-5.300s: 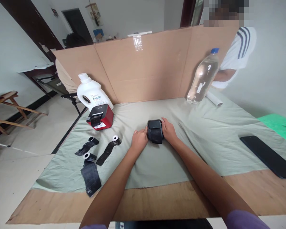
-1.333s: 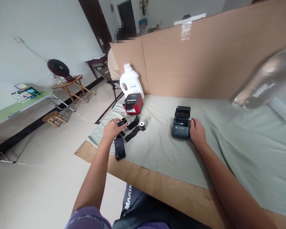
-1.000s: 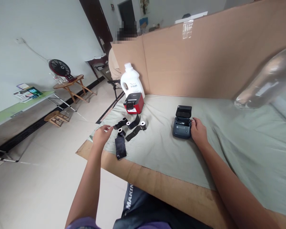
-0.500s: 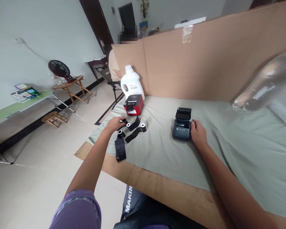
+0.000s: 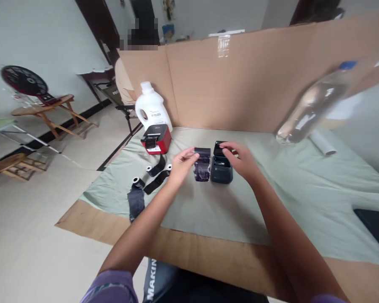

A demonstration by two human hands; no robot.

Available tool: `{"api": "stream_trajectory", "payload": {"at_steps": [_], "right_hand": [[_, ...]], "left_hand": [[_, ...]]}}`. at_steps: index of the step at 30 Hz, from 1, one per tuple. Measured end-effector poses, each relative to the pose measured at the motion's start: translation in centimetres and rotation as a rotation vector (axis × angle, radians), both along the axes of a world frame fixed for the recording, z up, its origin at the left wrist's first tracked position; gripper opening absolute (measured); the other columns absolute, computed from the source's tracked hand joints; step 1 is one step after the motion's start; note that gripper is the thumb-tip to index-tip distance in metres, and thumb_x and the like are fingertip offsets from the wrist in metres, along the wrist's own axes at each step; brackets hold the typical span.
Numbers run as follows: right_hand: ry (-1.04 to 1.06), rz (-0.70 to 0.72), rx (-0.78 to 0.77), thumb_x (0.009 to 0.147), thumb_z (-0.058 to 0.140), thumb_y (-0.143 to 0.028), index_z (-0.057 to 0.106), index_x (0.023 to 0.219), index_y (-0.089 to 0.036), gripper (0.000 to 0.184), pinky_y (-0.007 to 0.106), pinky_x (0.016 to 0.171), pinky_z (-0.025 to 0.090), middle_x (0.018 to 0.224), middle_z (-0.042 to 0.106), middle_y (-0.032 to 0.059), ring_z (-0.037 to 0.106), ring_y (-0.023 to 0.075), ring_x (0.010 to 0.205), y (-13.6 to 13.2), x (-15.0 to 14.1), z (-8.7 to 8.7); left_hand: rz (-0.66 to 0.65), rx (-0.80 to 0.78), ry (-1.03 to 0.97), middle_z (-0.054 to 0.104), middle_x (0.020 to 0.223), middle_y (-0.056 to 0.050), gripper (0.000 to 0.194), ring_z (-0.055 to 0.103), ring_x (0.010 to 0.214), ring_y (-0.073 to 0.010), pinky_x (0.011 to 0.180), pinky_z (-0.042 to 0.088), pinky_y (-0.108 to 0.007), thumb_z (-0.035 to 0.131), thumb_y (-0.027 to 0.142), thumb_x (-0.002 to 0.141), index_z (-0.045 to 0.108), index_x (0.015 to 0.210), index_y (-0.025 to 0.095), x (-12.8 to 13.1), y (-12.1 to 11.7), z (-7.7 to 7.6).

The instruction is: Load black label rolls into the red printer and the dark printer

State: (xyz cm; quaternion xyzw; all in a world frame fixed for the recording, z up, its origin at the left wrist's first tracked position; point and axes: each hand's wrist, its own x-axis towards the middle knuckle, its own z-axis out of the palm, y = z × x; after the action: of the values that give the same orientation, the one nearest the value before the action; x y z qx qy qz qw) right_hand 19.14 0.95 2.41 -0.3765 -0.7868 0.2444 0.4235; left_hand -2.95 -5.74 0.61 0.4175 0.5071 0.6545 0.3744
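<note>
In my left hand is a roll of black label tape, pinched at its left end, with a loose black strip hanging down from it. Right beside the strip stands a small dark label printer, its lid tipped up. Over that lid reaches my right hand, fingers stretched out and a little apart; the fingertips overlap the lid, and whether they press on it I cannot tell. To the left lie several black tape rolls with white cores and their strips unrolled, one partly behind my left forearm.
A red and black printer stands before a white jug at the cloth's far left. Behind is a cardboard wall. A clear bottle and a white tube are at right, a dark flat object nearer. Someone sits beyond the cardboard.
My left hand has carried a black roll from the group at left over to the dark printer. My right hand has moved from the printer's side to its raised lid. The view has turned right.
</note>
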Motion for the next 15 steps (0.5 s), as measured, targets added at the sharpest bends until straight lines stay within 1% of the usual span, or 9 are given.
{"api": "stream_trajectory", "payload": {"at_steps": [2, 3, 5, 7, 9, 11, 12, 13, 15], "right_hand": [[-0.123, 0.114, 0.01, 0.091, 0.056, -0.029, 0.073, 0.111, -0.023, 0.027, 0.034, 0.082, 0.051, 0.11, 0.074, 0.0051, 0.067, 0.0222, 0.095, -0.3, -0.1, 2.1], [-0.187, 0.157, 0.01, 0.089, 0.058, -0.026, 0.074, 0.109, -0.024, 0.026, 0.034, 0.082, 0.051, 0.108, 0.075, 0.0042, 0.067, 0.0223, 0.094, -0.3, 0.0, 2.7], [-0.287, 0.209, 0.006, 0.087, 0.058, -0.019, 0.074, 0.105, -0.024, 0.025, 0.033, 0.081, 0.05, 0.104, 0.076, 0.0029, 0.067, 0.0225, 0.095, 0.3, 0.3, 2.8], [-0.327, 0.201, 0.01, 0.086, 0.057, -0.015, 0.074, 0.102, -0.023, 0.025, 0.033, 0.082, 0.05, 0.103, 0.075, 0.0035, 0.067, 0.0222, 0.094, 1.5, 0.7, 1.9], [-0.326, 0.139, 0.02, 0.086, 0.058, -0.013, 0.074, 0.101, -0.021, 0.023, 0.033, 0.084, 0.05, 0.104, 0.073, 0.0056, 0.067, 0.0217, 0.093, 2.8, 1.1, 0.6], [-0.321, 0.088, 0.02, 0.086, 0.058, -0.012, 0.073, 0.1, -0.02, 0.022, 0.034, 0.086, 0.05, 0.104, 0.071, 0.0068, 0.066, 0.0212, 0.091, 4.0, 1.4, -0.8], [-0.322, 0.079, 0.017, 0.086, 0.059, -0.011, 0.073, 0.1, -0.02, 0.022, 0.034, 0.087, 0.05, 0.104, 0.071, 0.007, 0.066, 0.0211, 0.091, 4.5, 1.4, -1.4], [-0.327, 0.078, 0.014, 0.086, 0.059, -0.011, 0.073, 0.1, -0.02, 0.022, 0.034, 0.088, 0.05, 0.104, 0.07, 0.0072, 0.066, 0.0213, 0.091, 4.8, 1.4, -2.0], [-0.345, 0.087, 0.01, 0.085, 0.059, -0.009, 0.072, 0.1, -0.019, 0.022, 0.035, 0.089, 0.05, 0.104, 0.07, 0.0078, 0.066, 0.0222, 0.093, 5.3, 1.2, -2.9]], "left_hand": [[-0.108, -0.025, -0.033, 0.07, 0.078, -0.003, 0.062, 0.06, 0.067, -0.0119, 0.061, 0.046, -0.024, 0.086, 0.053, 0.062, 0.075, 0.109, 0.014, 3.5, 1.3, -1.5], [-0.143, -0.035, -0.052, 0.071, 0.078, -0.003, 0.062, 0.059, 0.067, -0.0118, 0.061, 0.046, -0.024, 0.086, 0.053, 0.062, 0.075, 0.109, 0.014, 4.7, 1.9, -2.0], [-0.177, -0.059, -0.091, 0.07, 0.078, -0.003, 0.062, 0.059, 0.065, -0.0111, 0.059, 0.046, -0.023, 0.084, 0.054, 0.065, 0.074, 0.112, 0.014, 6.2, 2.6, -2.7], [-0.195, -0.118, -0.107, 0.068, 0.072, 0.0, 0.072, 0.055, 0.058, -0.0098, 0.054, 0.043, -0.023, 0.084, 0.053, 0.066, 0.068, 0.125, 0.015, 7.0, 2.6, -3.1], [-0.238, -0.193, -0.086, 0.062, 0.06, 0.005, 0.091, 0.052, 0.049, -0.0096, 0.048, 0.04, -0.022, 0.084, 0.051, 0.067, 0.053, 0.145, 0.015, 7.5, 1.8, -3.6], [-0.281, -0.239, -0.058, 0.06, 0.055, 0.006, 0.103, 0.053, 0.047, -0.0109, 0.047, 0.039, -0.022, 0.083, 0.047, 0.071, 0.036, 0.157, 0.015, 8.1, 0.6, -4.2], [-0.284, -0.243, -0.052, 0.063, 0.058, 0.005, 0.102, 0.054, 0.048, -0.011, 0.047, 0.039, -0.022, 0.081, 0.046, 0.073, 0.033, 0.158, 0.016, 8.4, 0.0, -4.6], [-0.273, -0.241, -0.053, 0.067, 0.062, 0.003, 0.099, 0.054, 0.047, -0.0103, 0.048, 0.04, -0.022, 0.079, 0.045, 0.075, 0.033, 0.158, 0.016, 8.6, -0.6, -4.9], [-0.239, -0.234, -0.063, 0.073, 0.072, -0.001, 0.09, 0.049, 0.044, -0.0079, 0.046, 0.039, -0.023, 0.077, 0.044, 0.078, 0.038, 0.155, 0.016, 9.0, -1.2, -5.6]]}}
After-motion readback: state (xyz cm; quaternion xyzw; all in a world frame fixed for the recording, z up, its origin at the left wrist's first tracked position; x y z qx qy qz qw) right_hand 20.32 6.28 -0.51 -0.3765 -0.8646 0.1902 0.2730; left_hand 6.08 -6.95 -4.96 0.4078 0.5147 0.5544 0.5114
